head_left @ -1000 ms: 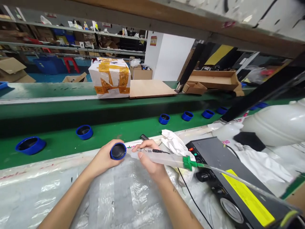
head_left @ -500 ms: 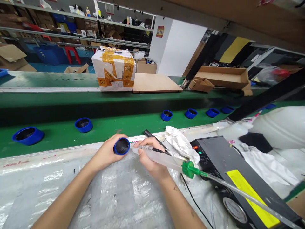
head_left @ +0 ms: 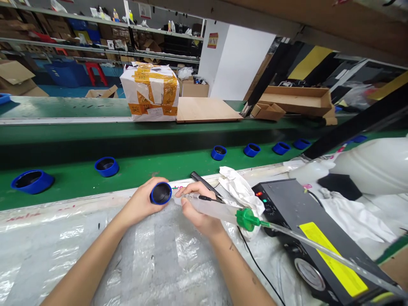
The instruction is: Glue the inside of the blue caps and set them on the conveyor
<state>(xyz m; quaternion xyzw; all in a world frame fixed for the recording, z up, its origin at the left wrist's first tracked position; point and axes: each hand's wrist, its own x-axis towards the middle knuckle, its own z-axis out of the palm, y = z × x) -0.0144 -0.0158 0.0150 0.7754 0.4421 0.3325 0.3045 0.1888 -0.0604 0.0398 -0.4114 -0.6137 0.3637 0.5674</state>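
Note:
My left hand (head_left: 142, 203) is wrapped round a blue ring-shaped cap (head_left: 160, 193), its dark open mouth tilted toward me and to the right. My right hand (head_left: 196, 208) grips a clear syringe-like dispenser barrel (head_left: 213, 208) with a green fitting (head_left: 246, 219) at its rear and a clear hose running off to the right. The barrel's tip points at the cap's rim, almost touching it. Both hands hover over crinkled clear plastic sheeting (head_left: 153, 259) on the bench.
Several blue caps (head_left: 106, 166) ride the green conveyor belt (head_left: 137, 172) beyond the bench. A black controller box (head_left: 306, 229) with a yellow label sits to the right, a crumpled white cloth (head_left: 239, 189) and a black pen-like tool (head_left: 204, 183) beside it. A taped carton (head_left: 149, 91) stands farther back.
The view has shifted slightly. The caps on the belt have drifted left. My hands keep the cap and dispenser together, the cap's mouth turned a little more toward me.

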